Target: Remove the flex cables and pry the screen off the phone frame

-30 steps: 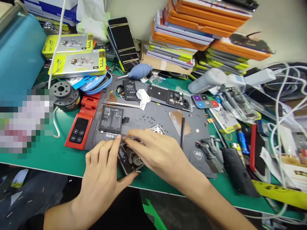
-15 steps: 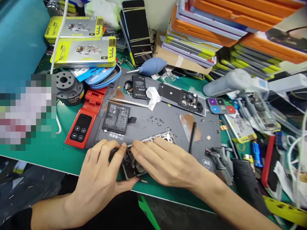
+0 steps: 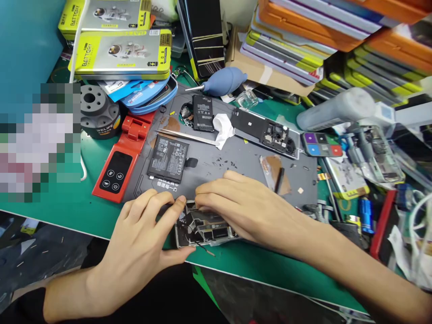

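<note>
An opened phone point(image 3: 211, 225) with bare inner parts lies at the front edge of the mat. My left hand point(image 3: 145, 243) grips its left end, thumb at the near side and fingers at the far side. Over the phone's far edge, my right hand point(image 3: 243, 202) is closed, fingers pressed together and tips touching the phone; what they pinch is hidden. A thin dark strip point(image 3: 206, 250) sticks out from the near side. Behind my left hand lies a black phone battery point(image 3: 168, 158). Tweezers point(image 3: 189, 136) rest farther back, beside white tissue point(image 3: 223, 129).
Around the grey mat point(image 3: 216, 168) are a red device point(image 3: 116, 168), a dark round holder point(image 3: 99, 112) and a blue air blower point(image 3: 226, 82). A phone back assembly point(image 3: 266, 132) lies at the far right. Battery boxes point(image 3: 123, 54) and orange cases point(image 3: 297, 27) are stacked behind.
My right hand has shifted right and up along the phone, uncovering more of its inside. My left hand keeps its grip. The whole view has shifted slightly.
</note>
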Demonstrator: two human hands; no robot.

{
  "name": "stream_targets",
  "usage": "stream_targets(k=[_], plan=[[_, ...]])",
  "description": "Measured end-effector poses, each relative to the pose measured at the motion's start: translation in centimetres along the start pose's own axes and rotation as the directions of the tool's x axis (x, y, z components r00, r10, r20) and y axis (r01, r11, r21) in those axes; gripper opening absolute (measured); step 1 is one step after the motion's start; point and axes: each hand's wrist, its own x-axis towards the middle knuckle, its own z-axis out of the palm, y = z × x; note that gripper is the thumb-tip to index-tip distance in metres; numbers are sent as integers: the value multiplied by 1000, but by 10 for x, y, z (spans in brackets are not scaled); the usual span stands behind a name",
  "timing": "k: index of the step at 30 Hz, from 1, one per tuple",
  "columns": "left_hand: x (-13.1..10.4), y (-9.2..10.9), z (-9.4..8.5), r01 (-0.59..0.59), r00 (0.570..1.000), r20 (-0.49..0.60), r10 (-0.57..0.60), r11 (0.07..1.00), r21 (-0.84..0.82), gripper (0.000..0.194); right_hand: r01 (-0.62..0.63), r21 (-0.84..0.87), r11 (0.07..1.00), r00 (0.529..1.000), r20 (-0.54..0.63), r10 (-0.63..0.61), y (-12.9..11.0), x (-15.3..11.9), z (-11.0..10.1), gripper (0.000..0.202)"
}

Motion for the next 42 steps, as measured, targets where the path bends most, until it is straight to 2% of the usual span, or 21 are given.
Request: stream_targets(k=[4,9,14,19,24,28,30,33,35,37,42], plan=[[5,-5,-5,-41,999,22,41,999,-9,62,-22,57,998,996,82,17,3,4,-7,23],[8,-13,-7,-94,993,68,95,995,-27,74,44,-29,999,984,175,-38,6,15,-16,26],[4,-10,-9,-88,993,79,87,996,1,97,118,-101,988,984,147,-102,5,19,-18,30],[8,-6,-11,-118,988,102,115,993,21,88,143,-184,972,986,112,-124,-3,23,-21,26],[20,-6,-3,-128,988,89,125,991,29,108,142,-215,966,982,151,-110,-4,27,-22,16],[23,-6,0,-118,991,74,115,992,37,100,181,-313,932,976,174,-131,-7,30,-21,20],[22,-6,-1,-117,991,72,114,993,35,91,239,-386,891,955,257,-145,-11,34,-22,20],[22,-7,-3,-120,990,69,119,993,18,69,373,-375,849,869,462,-178,-13,40,-25,23],[23,-9,-3,-125,990,61,124,992,5,63,419,-313,853,825,523,-214,-11,40,-26,23],[23,-10,-2,-142,988,60,142,990,4,64,429,-268,863,831,492,-260,-5,38,-26,24],[21,-11,-2,-168,984,61,167,986,14,61,432,-198,880,880,304,-364,10,26,-23,28]])
